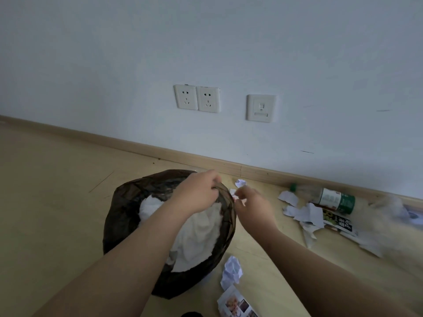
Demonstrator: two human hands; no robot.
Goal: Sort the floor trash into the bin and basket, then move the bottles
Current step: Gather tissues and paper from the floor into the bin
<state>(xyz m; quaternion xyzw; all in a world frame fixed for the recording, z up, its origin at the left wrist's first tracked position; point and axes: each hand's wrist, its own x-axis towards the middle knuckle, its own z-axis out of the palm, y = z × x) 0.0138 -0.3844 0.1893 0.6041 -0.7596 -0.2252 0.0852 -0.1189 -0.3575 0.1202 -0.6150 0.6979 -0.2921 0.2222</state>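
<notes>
**Materials and shapes**
- The bin point(119, 225) was round and covered by a thin, glossy black plastic liner, wrinkled and folded over its rim. It stood on the floor near the wall and held soft, crumpled white tissue point(196, 236).
- The bottle point(325, 195) was clear plastic with a green cap and a green-and-white label. It lay on its side against the skirting board point(160, 153), right of the bin.
- Torn white paper scraps point(304, 213) lay flat and jagged just in front of the bottle, partly over a black printed packet point(338, 224).
- A crumpled paper ball point(232, 269) lay beside the bin's near right side, with a torn printed leaflet point(235, 305) below it.
- A smaller paper wad point(240, 183) lay beyond the bin.

**Hands**
- The left hand point(196, 193) had its fingers curled over the far right rim of the bin, gripping the liner edge.
- The right hand point(254, 207) was motion-blurred just beside that rim. Whether its fingers pinched anything could not be determined.

**Surface and room**
- The floor point(57, 191) was smooth, pale yellow-tan.
- The wall point(229, 42) was plain white and carried two power sockets point(196, 98) and a data plate point(261, 108).
</notes>
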